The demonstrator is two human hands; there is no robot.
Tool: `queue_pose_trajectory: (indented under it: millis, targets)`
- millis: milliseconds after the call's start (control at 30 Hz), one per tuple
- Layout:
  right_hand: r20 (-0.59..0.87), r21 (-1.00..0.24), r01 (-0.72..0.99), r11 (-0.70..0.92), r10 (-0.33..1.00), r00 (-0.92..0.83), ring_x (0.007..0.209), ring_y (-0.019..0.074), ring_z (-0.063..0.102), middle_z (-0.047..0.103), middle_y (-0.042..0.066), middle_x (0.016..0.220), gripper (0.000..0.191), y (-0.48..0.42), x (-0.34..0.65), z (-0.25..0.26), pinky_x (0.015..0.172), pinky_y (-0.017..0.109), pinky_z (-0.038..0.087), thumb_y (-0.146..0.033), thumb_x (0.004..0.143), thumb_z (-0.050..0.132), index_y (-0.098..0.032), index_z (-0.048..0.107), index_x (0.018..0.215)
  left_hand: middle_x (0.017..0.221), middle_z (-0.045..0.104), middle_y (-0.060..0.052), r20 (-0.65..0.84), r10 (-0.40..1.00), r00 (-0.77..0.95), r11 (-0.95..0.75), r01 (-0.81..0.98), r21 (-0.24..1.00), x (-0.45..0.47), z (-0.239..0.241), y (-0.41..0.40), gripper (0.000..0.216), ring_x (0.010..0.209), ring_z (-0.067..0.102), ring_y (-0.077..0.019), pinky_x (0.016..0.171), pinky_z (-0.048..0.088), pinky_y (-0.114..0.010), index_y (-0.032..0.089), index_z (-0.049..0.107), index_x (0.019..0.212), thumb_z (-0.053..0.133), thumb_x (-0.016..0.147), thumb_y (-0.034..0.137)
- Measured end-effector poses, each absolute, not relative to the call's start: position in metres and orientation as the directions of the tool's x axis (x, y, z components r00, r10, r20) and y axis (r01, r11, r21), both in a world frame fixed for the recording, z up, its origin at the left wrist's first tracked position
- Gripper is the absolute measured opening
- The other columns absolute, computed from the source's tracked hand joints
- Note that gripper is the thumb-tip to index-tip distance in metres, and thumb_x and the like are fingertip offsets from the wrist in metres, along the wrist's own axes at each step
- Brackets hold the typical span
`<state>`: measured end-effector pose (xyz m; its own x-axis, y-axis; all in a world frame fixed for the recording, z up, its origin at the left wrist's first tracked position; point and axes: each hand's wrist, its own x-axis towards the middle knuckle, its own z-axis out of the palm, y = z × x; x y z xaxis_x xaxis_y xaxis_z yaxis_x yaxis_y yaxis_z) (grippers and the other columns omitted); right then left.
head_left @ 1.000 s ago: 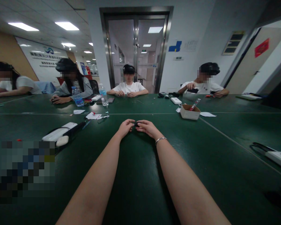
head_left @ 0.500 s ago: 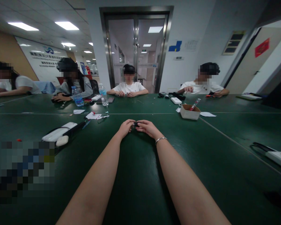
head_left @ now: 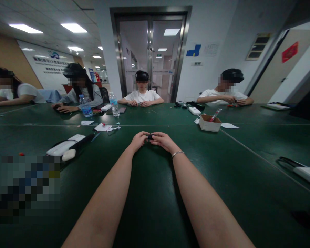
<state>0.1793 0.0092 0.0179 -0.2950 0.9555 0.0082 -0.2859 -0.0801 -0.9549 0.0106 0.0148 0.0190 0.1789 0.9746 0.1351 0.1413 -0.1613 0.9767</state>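
Both arms reach forward over the green table (head_left: 155,193), and my hands meet near its middle. Between the fingertips is a small black object (head_left: 150,137), too small and covered to name its kind. My left hand (head_left: 140,140) pinches its left end with thumb and fingers. From the other side, my right hand (head_left: 163,140) grips the right end, its fingers curled. A silver bracelet (head_left: 177,154) circles the right wrist.
A cardboard box (head_left: 209,124) holding a red-and-clear item stands ahead to the right. White devices with cables (head_left: 65,145) lie left. Water bottles (head_left: 114,106) and paper scraps (head_left: 102,127) sit farther back. Several people wearing headsets sit across the table.
My hands and the black object stay almost in place. Across the table, the person at right has brought a raised hand down to the other hand.
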Motion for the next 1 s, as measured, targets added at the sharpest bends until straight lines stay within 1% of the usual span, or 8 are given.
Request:
queue_pose_trajectory:
  millis: [100,233,300,433,533,633,767,1000]
  targets:
    - [0.009,-0.953,-0.291,-0.080,0.957,-0.291,0.074,0.0159,0.069,0.068,0.008,0.085,0.015,0.0083,0.1789,0.0188,0.070,0.026,0.058,-0.004,0.078,0.064,-0.011,0.062,0.091,0.052,0.051,0.002,0.123,0.975,0.184,-0.150,0.146,0.978,0.0105,0.0197,0.0141,0.024,0.039,0.039,-0.0073,0.038,0.029,-0.018,0.013,0.061,0.090,0.044,0.079,0.024]
    - [-0.002,-0.953,-0.289,-0.090,0.957,-0.290,0.071,0.0151,0.069,0.068,0.008,0.082,0.014,0.0074,0.1787,0.0201,0.068,0.024,0.058,-0.004,0.079,0.063,-0.011,0.062,0.091,0.054,0.052,0.002,0.131,0.974,0.187,-0.157,0.136,0.978,0.0099,0.0194,0.0144,0.024,0.041,0.041,-0.0076,0.040,0.031,-0.018,0.013,0.061,0.093,0.045,0.077,0.022]
    - [-0.001,-0.954,-0.287,-0.089,0.956,-0.293,0.071,0.0150,0.069,0.068,0.008,0.083,0.014,0.0076,0.1789,0.0201,0.069,0.024,0.058,-0.003,0.080,0.062,-0.011,0.062,0.092,0.053,0.051,0.002,0.139,0.971,0.196,-0.165,0.124,0.978,0.0095,0.0186,0.0150,0.025,0.040,0.040,-0.0078,0.039,0.030,-0.018,0.012,0.061,0.092,0.043,0.078,0.023]
    - [0.006,-0.955,-0.285,-0.082,0.955,-0.295,0.071,0.0154,0.069,0.068,0.008,0.083,0.016,0.0086,0.1795,0.0187,0.071,0.026,0.058,-0.005,0.079,0.063,-0.011,0.062,0.093,0.059,0.053,0.001,0.136,0.974,0.182,-0.160,0.122,0.980,0.0089,0.0174,0.0161,0.025,0.044,0.043,-0.0074,0.041,0.033,-0.018,0.013,0.061,0.092,0.045,0.074,0.020]
    - [0.014,-0.954,-0.290,-0.075,0.956,-0.293,0.072,0.0155,0.069,0.068,0.008,0.084,0.016,0.0091,0.1797,0.0179,0.071,0.026,0.058,-0.004,0.078,0.064,-0.011,0.062,0.092,0.056,0.051,0.001,0.130,0.972,0.197,-0.157,0.132,0.979,0.0091,0.0170,0.0166,0.026,0.043,0.042,-0.0075,0.040,0.032,-0.017,0.013,0.061,0.092,0.042,0.077,0.023]
    - [0.010,-0.953,-0.293,-0.080,0.956,-0.293,0.072,0.0156,0.069,0.068,0.008,0.084,0.016,0.0092,0.1795,0.0179,0.071,0.026,0.058,-0.004,0.078,0.064,-0.011,0.062,0.092,0.060,0.053,0.001,0.132,0.974,0.184,-0.159,0.135,0.978,0.0098,0.0167,0.0173,0.026,0.043,0.042,-0.0071,0.040,0.032,-0.017,0.013,0.061,0.092,0.043,0.074,0.020]
    - [0.002,-0.953,-0.289,-0.087,0.957,-0.292,0.072,0.0158,0.069,0.068,0.008,0.085,0.015,0.0093,0.1792,0.0181,0.072,0.027,0.058,-0.004,0.079,0.064,-0.011,0.062,0.092,0.057,0.051,0.001,0.126,0.973,0.191,-0.155,0.148,0.977,0.0101,0.0159,0.0182,0.025,0.042,0.041,-0.0073,0.039,0.031,-0.017,0.013,0.061,0.091,0.042,0.075,0.020]
    - [0.005,-0.956,-0.282,-0.081,0.956,-0.295,0.072,0.0157,0.069,0.068,0.009,0.085,0.015,0.0093,0.1794,0.0174,0.072,0.027,0.058,-0.005,0.079,0.064,-0.011,0.062,0.093,0.060,0.053,0.001,0.136,0.968,0.210,-0.169,0.150,0.974,0.0085,0.0138,0.0186,0.026,0.044,0.043,-0.0074,0.041,0.034,-0.017,0.014,0.061,0.094,0.043,0.077,0.021]
